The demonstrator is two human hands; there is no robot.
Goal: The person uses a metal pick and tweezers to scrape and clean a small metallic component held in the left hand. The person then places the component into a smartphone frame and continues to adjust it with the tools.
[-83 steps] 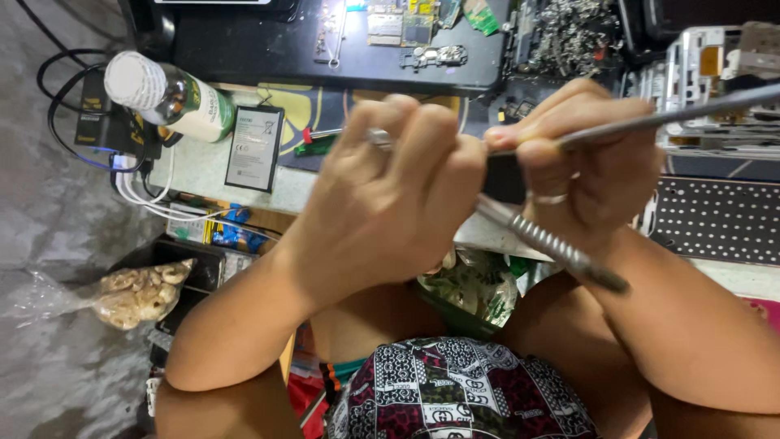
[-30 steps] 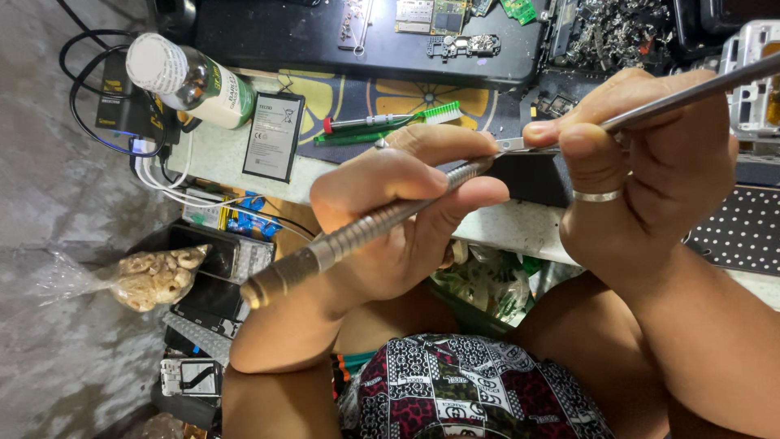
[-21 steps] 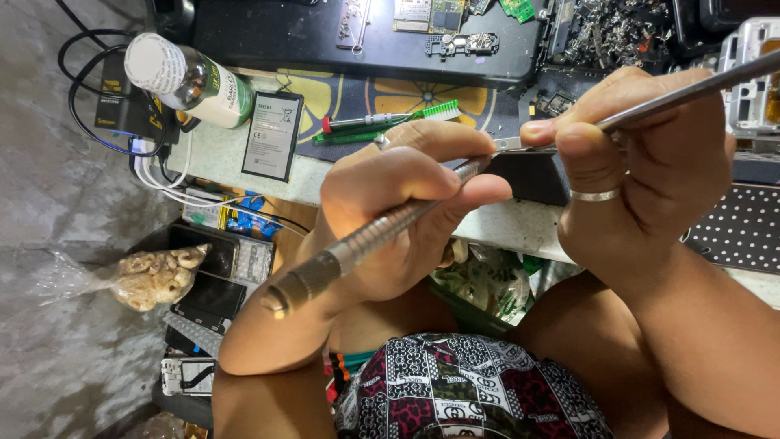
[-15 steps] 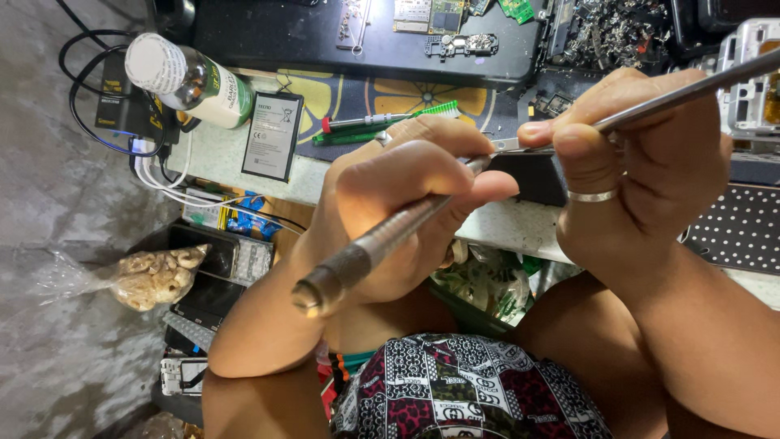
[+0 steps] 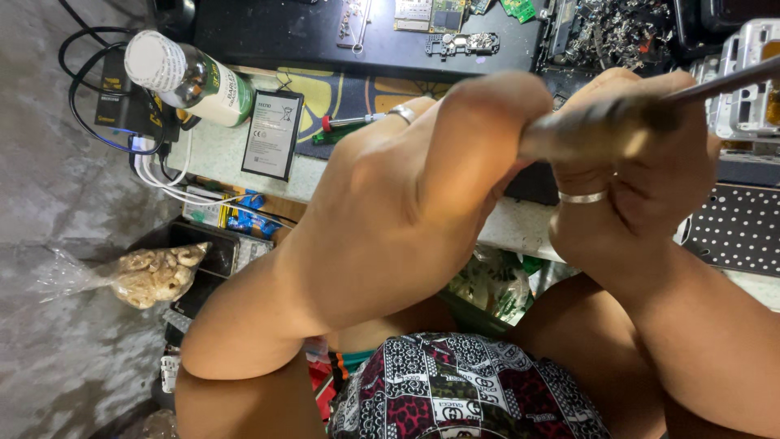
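While both hands are clenching together around a blurred metal tool [image 5: 617, 122], the left hand [image 5: 406, 203] is blocking much of the counter [image 5: 520, 228]. A white-capped bottle [image 5: 183, 77] and a flat battery [image 5: 272, 134] are lying to the left; the right hand [image 5: 642, 195] is gripping beside a dotted mat [image 5: 731, 232].

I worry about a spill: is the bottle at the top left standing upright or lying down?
Lying down. The bottle rests on its side on the bench edge, its white cap end pointing left.

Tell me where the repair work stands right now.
Done: nothing visibly finished; loose circuit boards lie on the dark mat. In hand: both the left hand and right hand grip a blurred metal rod tool above the bench. Left: the phone battery and screwdriver lie unused.
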